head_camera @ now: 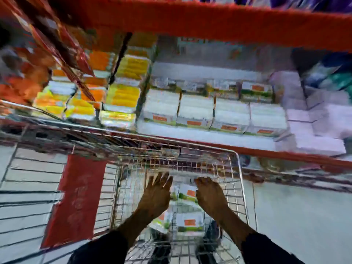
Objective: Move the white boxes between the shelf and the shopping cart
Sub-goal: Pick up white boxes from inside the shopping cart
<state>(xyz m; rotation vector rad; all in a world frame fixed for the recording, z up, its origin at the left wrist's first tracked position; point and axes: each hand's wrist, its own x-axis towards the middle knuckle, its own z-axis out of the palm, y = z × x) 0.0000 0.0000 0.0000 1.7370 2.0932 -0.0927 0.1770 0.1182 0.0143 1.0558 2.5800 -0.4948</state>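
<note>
The picture is blurred by motion. Both my hands reach down into the wire shopping cart [237,168]. My left hand [157,193] and my right hand [209,195] sit on either side of a white box [187,192] with an orange label and green trim, fingers spread along its sides. Whether they grip it or only touch it is unclear. More white boxes [188,221] lie lower in the cart. On the shelf [209,137] beyond the cart stands a row of the same white boxes [196,111], side by side.
Yellow and orange packs [123,96] fill the shelf to the left, pale lilac boxes [320,126] to the right. A red shelf beam [190,21] runs overhead. A red panel [76,197] hangs on a second wire cart at the left. Grey floor [295,216] lies to the right.
</note>
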